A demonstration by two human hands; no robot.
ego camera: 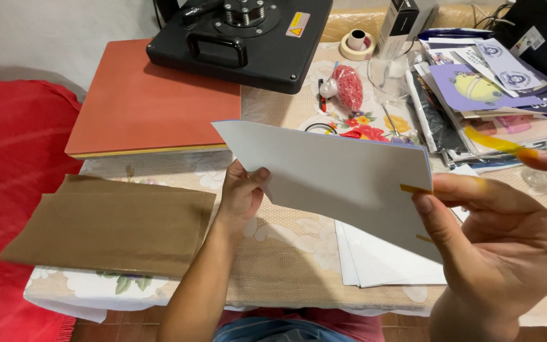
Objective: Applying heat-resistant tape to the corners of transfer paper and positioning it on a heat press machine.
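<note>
The tabletop [286,266] under its flowered cloth carries the big things first: the black heat press [242,38] at twelve o'clock with its orange-red pad [140,101] swung out toward ten, and the brown sheet [109,228] lying flat at eight o'clock. At two o'clock sits a loose heap of printed papers [489,82].

In the middle, lifted clear of the cloth, I hold the white sheet [330,177] — tilted, its blue face turned away from me. It looks light and thin, stiff enough to stay flat between two grips but likely to crease if I pinch hard or let one corner hang. I judge the edges are the place to take it, so the printed face stays unsmudged.

My left hand [242,196] is closed on the sheet's lower left edge, thumb on top. My right hand [495,228] pinches the right edge, where a small strip of yellow tape [414,189] sits — more tape clings to my fingertips.

Beneath, at five o'clock, lies a stack of white paper [375,259]; a tape roll [357,43] rests at one o'clock.
</note>
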